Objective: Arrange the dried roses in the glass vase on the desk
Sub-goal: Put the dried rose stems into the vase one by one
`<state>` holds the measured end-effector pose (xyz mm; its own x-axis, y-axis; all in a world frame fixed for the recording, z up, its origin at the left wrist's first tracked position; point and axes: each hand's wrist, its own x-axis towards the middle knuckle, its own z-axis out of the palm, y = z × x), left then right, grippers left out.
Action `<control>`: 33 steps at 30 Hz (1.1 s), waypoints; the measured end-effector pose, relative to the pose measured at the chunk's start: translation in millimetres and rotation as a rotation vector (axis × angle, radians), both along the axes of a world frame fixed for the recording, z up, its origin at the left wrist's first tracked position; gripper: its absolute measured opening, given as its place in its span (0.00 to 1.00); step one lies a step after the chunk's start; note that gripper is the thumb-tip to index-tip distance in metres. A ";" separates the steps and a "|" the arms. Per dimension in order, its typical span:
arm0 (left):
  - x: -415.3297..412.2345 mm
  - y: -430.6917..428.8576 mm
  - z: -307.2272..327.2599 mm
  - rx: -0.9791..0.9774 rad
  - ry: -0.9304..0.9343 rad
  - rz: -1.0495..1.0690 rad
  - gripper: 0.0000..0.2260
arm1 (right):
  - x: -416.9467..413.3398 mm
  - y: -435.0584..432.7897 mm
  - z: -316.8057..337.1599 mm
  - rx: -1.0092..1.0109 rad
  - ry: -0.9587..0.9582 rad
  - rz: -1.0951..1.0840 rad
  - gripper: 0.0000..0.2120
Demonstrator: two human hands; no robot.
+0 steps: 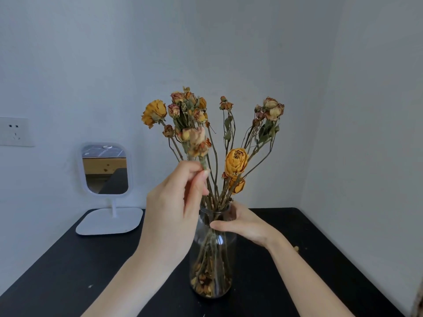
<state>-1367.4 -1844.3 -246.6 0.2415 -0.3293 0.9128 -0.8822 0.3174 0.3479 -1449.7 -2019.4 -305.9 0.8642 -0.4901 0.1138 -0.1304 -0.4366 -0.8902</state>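
Left hand [174, 202] pinching one rose [195, 137] by its stem, right hand [243, 223] gripping the glass vase [212, 259] at its neck, dried roses [237, 160] inside, black desk [68, 271], white mirror [105, 170], wall socket [16, 131]

Pale bluish-white walls [91, 53], meeting in a soft corner toward two o'clock. Black desk [57, 271] filling six o'clock, set against both walls. At nine o'clock, white standing mirror [106, 170] on a flat square base. Farther out at nine, white wall socket [14, 131]. Even, dim daylight.
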 end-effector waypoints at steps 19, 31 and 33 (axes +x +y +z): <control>6.5 -45.2 -50.6 0.336 0.009 0.225 0.11 | -26.6 -5.3 -17.2 -0.003 -0.069 -0.088 0.34; 19.9 -40.9 -103.9 0.268 0.305 0.128 0.15 | -84.4 -15.3 -30.8 -0.048 -0.125 -0.343 0.20; 24.9 -47.1 -107.7 0.332 0.404 0.086 0.22 | -94.5 -19.1 -39.1 -0.039 -0.132 -0.443 0.17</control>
<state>-1342.6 -1891.4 -354.3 0.5911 -0.5484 0.5914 -0.6754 0.0643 0.7347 -1544.2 -2038.5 -345.0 0.5491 -0.8023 0.2340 -0.1991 -0.3974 -0.8958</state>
